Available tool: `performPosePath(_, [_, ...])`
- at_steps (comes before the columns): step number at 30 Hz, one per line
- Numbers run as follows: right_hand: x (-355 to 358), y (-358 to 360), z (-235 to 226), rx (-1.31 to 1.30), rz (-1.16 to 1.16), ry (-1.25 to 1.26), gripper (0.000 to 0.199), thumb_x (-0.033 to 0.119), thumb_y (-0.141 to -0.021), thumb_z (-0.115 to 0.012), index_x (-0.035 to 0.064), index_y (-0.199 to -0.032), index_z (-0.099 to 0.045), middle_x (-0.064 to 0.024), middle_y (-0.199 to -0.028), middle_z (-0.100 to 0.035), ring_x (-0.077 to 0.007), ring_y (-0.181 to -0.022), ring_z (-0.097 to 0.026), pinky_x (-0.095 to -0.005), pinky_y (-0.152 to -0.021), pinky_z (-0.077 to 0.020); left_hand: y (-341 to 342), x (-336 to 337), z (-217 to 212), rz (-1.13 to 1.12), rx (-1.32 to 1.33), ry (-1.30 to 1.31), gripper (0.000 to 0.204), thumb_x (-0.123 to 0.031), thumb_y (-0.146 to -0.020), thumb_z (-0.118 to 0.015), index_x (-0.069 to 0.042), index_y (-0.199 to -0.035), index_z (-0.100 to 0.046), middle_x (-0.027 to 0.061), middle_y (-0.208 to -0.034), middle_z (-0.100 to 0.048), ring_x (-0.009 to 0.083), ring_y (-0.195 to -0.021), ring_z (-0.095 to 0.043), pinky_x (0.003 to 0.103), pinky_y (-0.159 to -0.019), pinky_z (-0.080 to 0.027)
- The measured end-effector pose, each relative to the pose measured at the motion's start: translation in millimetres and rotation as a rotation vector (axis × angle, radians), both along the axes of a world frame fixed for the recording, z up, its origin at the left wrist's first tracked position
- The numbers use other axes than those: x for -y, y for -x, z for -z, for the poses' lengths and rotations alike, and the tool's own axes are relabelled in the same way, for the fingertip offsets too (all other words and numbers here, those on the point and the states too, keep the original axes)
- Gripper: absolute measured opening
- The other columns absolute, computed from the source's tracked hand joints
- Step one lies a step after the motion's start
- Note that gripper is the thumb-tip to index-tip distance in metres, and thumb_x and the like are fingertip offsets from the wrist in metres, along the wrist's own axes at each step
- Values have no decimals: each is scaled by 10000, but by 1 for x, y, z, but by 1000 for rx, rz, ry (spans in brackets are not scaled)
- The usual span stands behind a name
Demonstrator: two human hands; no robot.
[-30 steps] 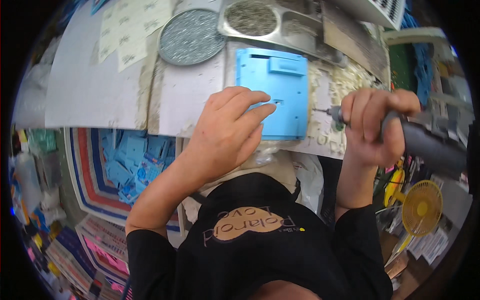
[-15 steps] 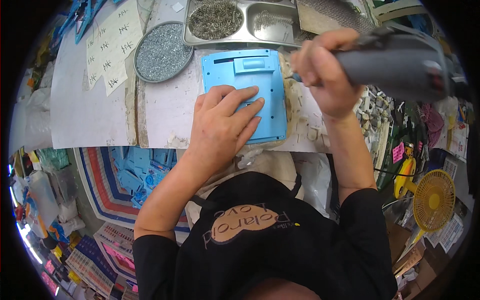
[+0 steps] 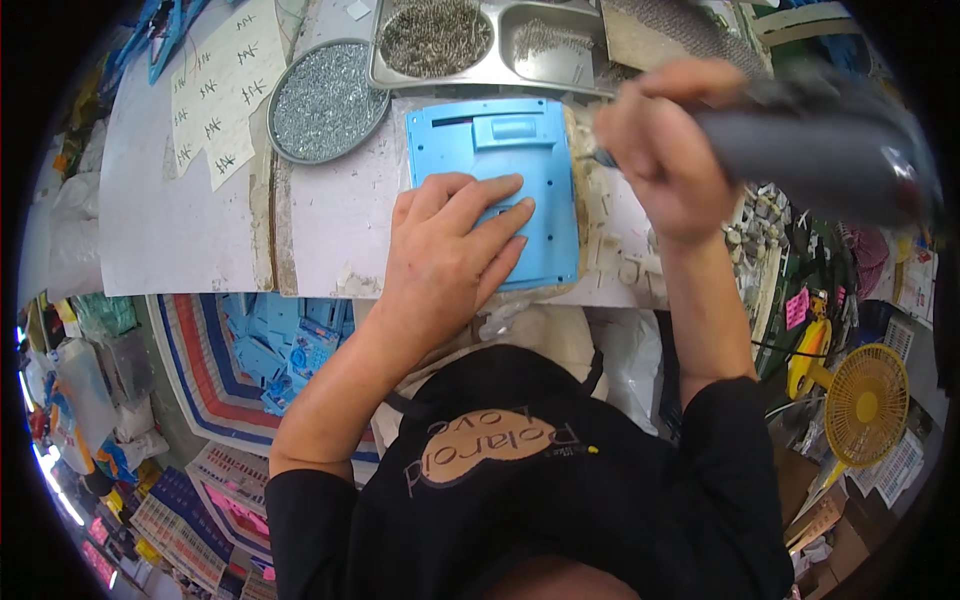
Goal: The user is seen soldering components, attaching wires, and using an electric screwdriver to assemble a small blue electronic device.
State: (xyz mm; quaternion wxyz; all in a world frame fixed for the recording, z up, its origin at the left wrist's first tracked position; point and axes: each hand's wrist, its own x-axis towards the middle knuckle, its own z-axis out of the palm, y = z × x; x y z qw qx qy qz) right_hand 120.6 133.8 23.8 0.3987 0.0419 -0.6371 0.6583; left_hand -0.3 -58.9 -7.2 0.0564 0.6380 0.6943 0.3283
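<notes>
A light blue plastic casing (image 3: 548, 215) with small dark screw holes lies on the worktable in front of me. Across its left and middle part rests my left hand (image 3: 450, 235), fingers stretched out flat on the surface. My right hand (image 3: 675, 150) is wrapped round a dark grey power screwdriver (image 3: 800, 160), blurred by motion. It is held in the air right of the casing, the bit end pointing left toward the casing's right edge and apart from it. The casing's lower left part is hidden under my left hand.
A round tray of small silver screws (image 3: 325, 105) stands left of the casing. Behind it sits a metal compartment tray (image 3: 495, 75) holding springs and small metal parts. A striped bag (image 3: 195, 375) with blue plastic pieces is below left. A yellow fan (image 3: 865, 400) stands at right.
My right hand and the power screwdriver have shifted slightly right and down. The casing and my left hand have moved a little to the right in the picture.
</notes>
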Motion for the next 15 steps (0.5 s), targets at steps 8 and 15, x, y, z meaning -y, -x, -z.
performPosePath(8, [-9,4,-1,30,5,-6,352,94,-960,-509,-23,-1291,-495,-17,-614,-437,-108,-546,-420,-334,-607,-441,0,-1,0,-3,8,-2,329,-145,-787,-768,-130,-1115,-760,20,-1242,-676,261,-1038,-585,403,-920,-430])
performPosePath(15, [-8,7,-8,25,-25,-61,362,133,-973,-497,-7,-1307,-496,1,-615,-430,-112,-530,-410,-322,-600,-438,-1,-1,-1,-3,2,9,324,-141,-786,-768,-118,-1110,-754,10,-1240,-671,251,-1040,-580,398,-911,-423])
